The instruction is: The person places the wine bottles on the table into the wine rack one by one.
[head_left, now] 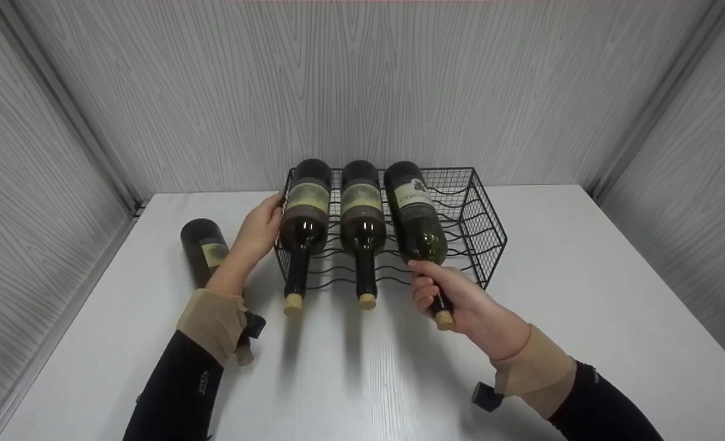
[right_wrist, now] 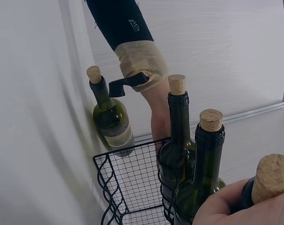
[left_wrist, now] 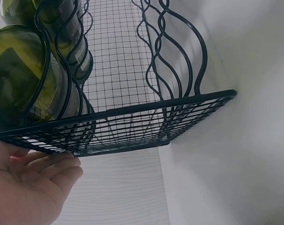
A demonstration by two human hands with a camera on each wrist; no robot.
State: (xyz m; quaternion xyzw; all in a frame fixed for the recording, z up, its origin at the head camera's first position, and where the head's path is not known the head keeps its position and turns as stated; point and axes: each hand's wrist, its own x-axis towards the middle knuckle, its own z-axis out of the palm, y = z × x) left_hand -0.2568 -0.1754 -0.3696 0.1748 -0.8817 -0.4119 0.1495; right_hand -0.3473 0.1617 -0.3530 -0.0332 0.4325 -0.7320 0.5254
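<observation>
A black wire wine rack (head_left: pixel 491 245) stands on the white table, with dark wine bottles lying in it, corks toward me. My left hand (head_left: pixel 258 229) touches the rack's left side from outside; in the left wrist view its relaxed fingers (left_wrist: pixel 62 171) rest against the mesh panel. With my right hand (head_left: pixel 454 297) I grip the neck of the rightmost wine bottle (head_left: pixel 414 208), its cork (head_left: pixel 444 320) sticking out below the fist. Left of that lie the middle bottle (head_left: pixel 363 211) and the left bottle (head_left: pixel 307 211), side by side, neither held.
Another corked wine bottle (head_left: pixel 200 245) lies on the table (head_left: pixel 583 294) left of the rack, partly hidden behind my left forearm. Wood-grain panels (head_left: pixel 362 86) close off the back and both sides. A dark camera block (head_left: pixel 488 397) hangs at my right wrist.
</observation>
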